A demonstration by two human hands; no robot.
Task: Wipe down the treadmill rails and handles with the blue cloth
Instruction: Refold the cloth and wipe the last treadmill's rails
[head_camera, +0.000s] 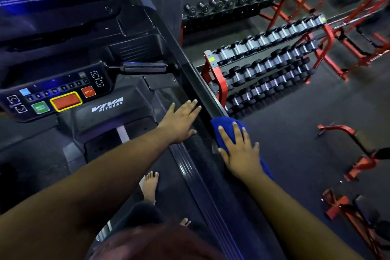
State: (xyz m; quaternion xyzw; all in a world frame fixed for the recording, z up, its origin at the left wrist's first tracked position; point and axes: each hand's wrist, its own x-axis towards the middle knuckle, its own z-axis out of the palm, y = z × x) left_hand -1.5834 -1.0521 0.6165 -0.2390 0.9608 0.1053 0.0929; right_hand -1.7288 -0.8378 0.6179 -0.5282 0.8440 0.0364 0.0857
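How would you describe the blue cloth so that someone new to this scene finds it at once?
Start at the treadmill console and follow the long dark side rail that runs down from its right. The blue cloth lies on that rail, under the flat right hand. It is the only bright blue soft thing among black and red equipment.

Both forearms bare to the frame's edge, no sleeves, watch or rings seen. Left hand (181, 121) and right hand (240, 150): short, pale nails. Feet (149, 186) bare. Dark garment at lower body.
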